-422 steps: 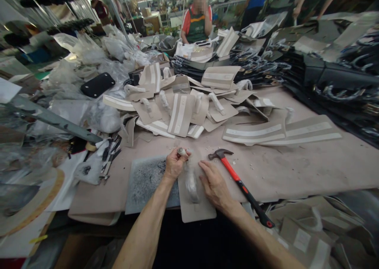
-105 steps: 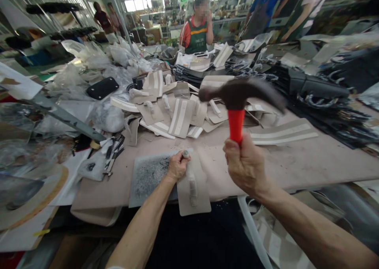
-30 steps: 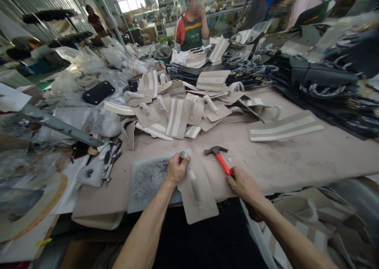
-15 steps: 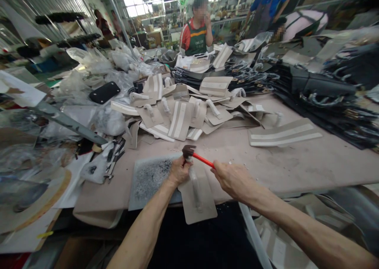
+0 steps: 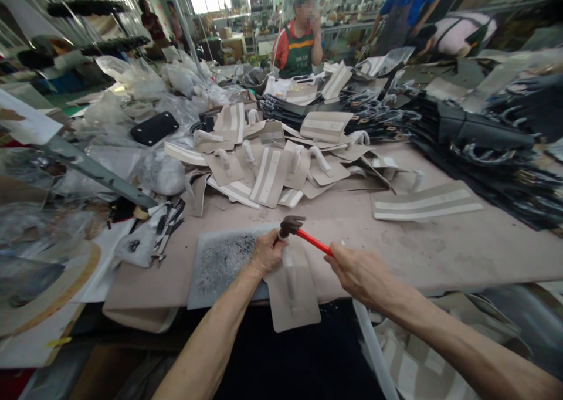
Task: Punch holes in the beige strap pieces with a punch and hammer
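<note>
My right hand point(image 5: 358, 271) is wrapped round the red handle of a claw hammer point(image 5: 314, 241). The dark hammer head point(image 5: 290, 227) is just above the fingertips of my left hand point(image 5: 267, 253). That hand is closed in a pinch at the upper end of a beige panel point(image 5: 303, 300); what is between the fingertips is mostly hidden by them and the hammer. A plastic-wrapped handle point(image 5: 290, 277) runs down the panel, whose lower part overhangs the table's front edge. Under my left wrist lies a grey, speckled board point(image 5: 215, 271).
Beige panels point(image 5: 267, 177), some with wrapped handles, are heaped beyond my hands. Black bag pieces point(image 5: 484, 133) are stacked at the right. Loose tools point(image 5: 166, 227) and plastic bags lie left, under a slanting metal bar point(image 5: 101, 177). A person in an apron point(image 5: 299, 48) is across the table.
The hammer and my right hand have moved a little to the right. My left hand keeps its hold at the panel's upper end. The whole view has shifted slightly.
</note>
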The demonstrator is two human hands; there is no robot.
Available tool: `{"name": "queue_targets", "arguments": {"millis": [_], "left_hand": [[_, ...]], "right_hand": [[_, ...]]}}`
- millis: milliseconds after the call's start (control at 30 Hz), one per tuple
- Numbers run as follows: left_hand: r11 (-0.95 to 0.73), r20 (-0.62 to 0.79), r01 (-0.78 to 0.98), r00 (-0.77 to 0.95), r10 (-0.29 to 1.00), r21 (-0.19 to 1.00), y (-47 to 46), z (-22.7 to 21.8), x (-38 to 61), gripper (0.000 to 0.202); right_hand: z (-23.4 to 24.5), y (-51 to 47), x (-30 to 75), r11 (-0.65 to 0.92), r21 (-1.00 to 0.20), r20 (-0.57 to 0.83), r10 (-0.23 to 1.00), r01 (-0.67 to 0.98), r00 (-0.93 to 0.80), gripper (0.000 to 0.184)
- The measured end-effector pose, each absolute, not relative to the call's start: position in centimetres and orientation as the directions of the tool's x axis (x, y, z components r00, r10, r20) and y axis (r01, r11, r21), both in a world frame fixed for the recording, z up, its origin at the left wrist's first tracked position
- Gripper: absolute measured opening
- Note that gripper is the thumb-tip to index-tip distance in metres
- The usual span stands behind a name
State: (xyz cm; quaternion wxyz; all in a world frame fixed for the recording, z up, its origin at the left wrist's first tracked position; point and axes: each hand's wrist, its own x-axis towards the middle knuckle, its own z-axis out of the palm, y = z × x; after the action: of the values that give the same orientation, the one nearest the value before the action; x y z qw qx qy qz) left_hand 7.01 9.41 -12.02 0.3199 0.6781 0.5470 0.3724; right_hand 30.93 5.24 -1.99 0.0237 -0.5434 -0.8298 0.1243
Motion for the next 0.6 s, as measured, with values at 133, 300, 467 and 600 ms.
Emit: {"name": "queue_targets", "arguments": {"millis": [133,300,467,600], "left_hand": [[-0.216,0.178,0.495,0.124,0.976,0.841,9.2,-12.1,7.0,0.012],[-0.213,0.183,0.467,0.109,0.977,0.858,9.2,-12.1,7.0,0.011],[-0.195,0.178,0.38,0.078,0.981,0.904,9.1,-12.1,7.0,0.009],[-0.097,0.107,0.195,-0.041,0.993,0.976,9.5,-12.7,6.9,0.012]], "right_hand": [[-4.4,6.0,32.7,0.228,-0.274,-0.23,0.928,0.934,-0.294,0.024],[-8.9,5.7,32.7,0.169,-0.194,-0.121,0.973,0.966,-0.194,0.022],[-9.4,4.7,27.6,0.55,-0.399,0.212,0.834,0.733,-0.51,0.049],[-9.4,4.5,23.6,0.671,-0.515,0.241,0.711,0.534,-0.661,0.038]]}}
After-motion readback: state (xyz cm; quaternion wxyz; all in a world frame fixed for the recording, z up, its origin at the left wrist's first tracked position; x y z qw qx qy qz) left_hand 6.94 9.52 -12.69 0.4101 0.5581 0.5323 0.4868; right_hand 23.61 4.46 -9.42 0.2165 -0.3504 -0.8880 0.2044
